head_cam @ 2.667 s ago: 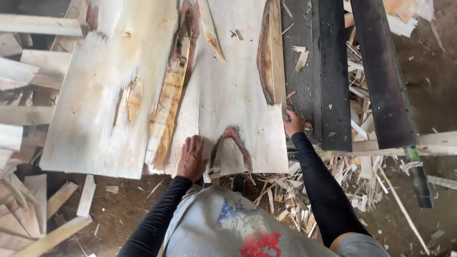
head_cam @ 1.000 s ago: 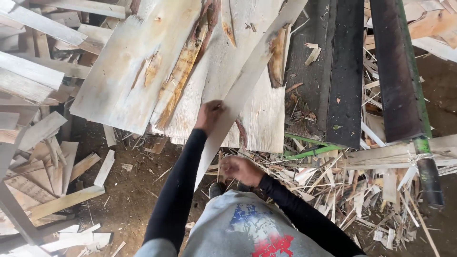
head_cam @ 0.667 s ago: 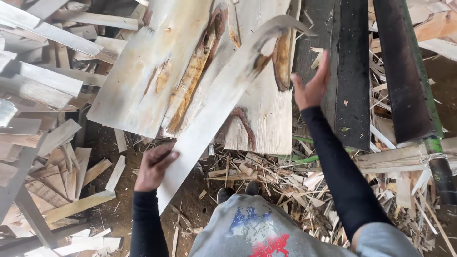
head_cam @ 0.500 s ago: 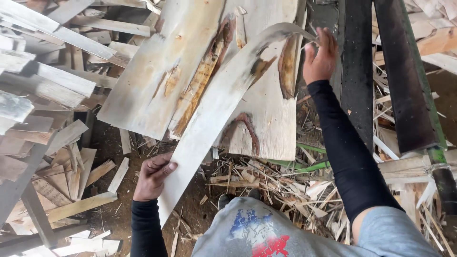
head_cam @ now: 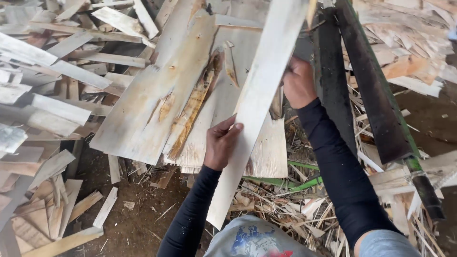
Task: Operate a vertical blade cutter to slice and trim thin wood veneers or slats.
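Both hands are on the long pale veneer strip [head_cam: 259,102], lifted slantwise above the stacked veneer sheets [head_cam: 157,109]. Left hand [head_cam: 220,143] clamps the strip's left edge low down, fingers wrapped over its face. Right hand [head_cam: 298,82] grips the right edge higher up, fist closed. Dark beams [head_cam: 366,81] lie beside it, wood scraps [head_cam: 47,109] piled on the floor at left

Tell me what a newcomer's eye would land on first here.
First, the long pale wood strip running diagonally up the middle, with the left hand gripping its lower part and the right hand higher up. Beneath it lie wide veneer sheets with bark-brown streaks, and loose offcuts crowd the left side.
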